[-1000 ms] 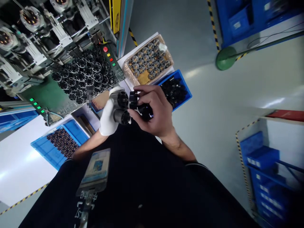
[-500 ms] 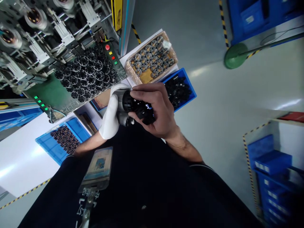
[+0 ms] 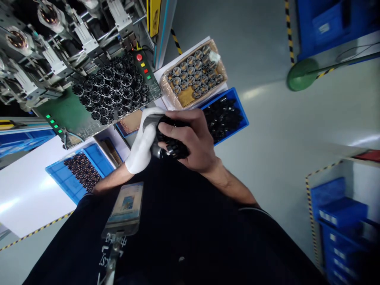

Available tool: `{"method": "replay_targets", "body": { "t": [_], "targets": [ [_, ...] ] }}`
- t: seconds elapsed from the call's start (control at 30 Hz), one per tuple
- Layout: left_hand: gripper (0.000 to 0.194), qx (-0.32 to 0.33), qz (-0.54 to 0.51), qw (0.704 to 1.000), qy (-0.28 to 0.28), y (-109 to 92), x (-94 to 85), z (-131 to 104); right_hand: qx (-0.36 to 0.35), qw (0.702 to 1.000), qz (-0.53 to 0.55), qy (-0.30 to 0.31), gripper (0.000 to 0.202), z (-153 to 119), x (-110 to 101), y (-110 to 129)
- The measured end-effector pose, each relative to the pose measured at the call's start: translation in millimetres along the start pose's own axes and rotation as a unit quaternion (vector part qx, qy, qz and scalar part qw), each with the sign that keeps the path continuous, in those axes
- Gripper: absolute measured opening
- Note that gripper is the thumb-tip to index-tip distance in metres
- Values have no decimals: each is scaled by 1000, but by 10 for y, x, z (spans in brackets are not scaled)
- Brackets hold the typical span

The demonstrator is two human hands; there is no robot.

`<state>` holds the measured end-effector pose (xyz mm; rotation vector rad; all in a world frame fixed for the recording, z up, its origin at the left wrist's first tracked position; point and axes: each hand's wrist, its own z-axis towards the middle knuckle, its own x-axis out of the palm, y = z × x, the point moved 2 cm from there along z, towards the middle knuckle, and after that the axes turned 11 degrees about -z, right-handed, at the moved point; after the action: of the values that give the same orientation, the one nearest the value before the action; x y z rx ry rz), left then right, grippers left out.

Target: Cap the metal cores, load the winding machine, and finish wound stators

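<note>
My left hand, in a white glove, is closed around grey metal cylinders in front of my chest. The end of another metal cylinder shows below its thumb. My bare right hand grips several black plastic ring-like parts, its fingers pressed against the right end of the upper cylinder. The two hands meet here, and the fingers hide where black part and metal touch. Just behind my right hand is a blue bin of black plastic parts.
Many black-lined metal rings stand on the green machine bench, by coloured buttons. A wrapped carton holds metal rings. At left, a blue tray holds small copper-coloured parts. A green round stand base is on the floor.
My right hand has moved slightly left and closed in on the metal cylinder, covering more of its black end. The left hand still holds the cylinders. The view has shifted slightly.
</note>
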<state>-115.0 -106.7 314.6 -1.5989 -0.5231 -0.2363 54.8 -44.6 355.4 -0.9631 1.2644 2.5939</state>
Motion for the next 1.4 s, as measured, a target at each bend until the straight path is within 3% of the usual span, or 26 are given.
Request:
{"method": "replay_targets", "body": {
  "t": [0.23, 0.33, 0.47, 0.6, 0.73, 0.9, 1.1, 1.23, 1.4],
  "targets": [
    [64, -64, -86, 989, -98, 193, -4, 51, 69, 997, -1, 22, 38, -35, 64, -159],
    [62, -46, -89, 988, -114, 279, -44, 67, 54, 997, 31, 39, 33, -62, 65, -203],
    [61, -52, -72, 992, -92, 338, -89, 82, 46, 995, 65, 60, 29, -101, 88, -223],
    [58, -77, -82, 986, -126, 268, -54, 97, 55, 990, 87, 95, 51, -151, 141, -203],
    [60, -49, -120, 977, -168, 112, 1, 123, 48, 990, 70, 112, 48, -190, 152, -106],
    [59, -35, -127, 980, -150, -54, 36, 159, 68, 992, 86, 60, 62, -198, 90, 7],
    [51, -8, -126, 978, -167, -128, 90, 205, 71, 988, 138, 27, 45, -147, 97, 54],
    [46, -39, -131, 979, -151, -129, 111, 222, 67, 987, 149, 4, 44, -151, 113, 48],
    [57, -48, -88, 987, -127, -146, 100, 216, 83, 987, 139, 4, 49, -176, 117, 26]
  ]
}}
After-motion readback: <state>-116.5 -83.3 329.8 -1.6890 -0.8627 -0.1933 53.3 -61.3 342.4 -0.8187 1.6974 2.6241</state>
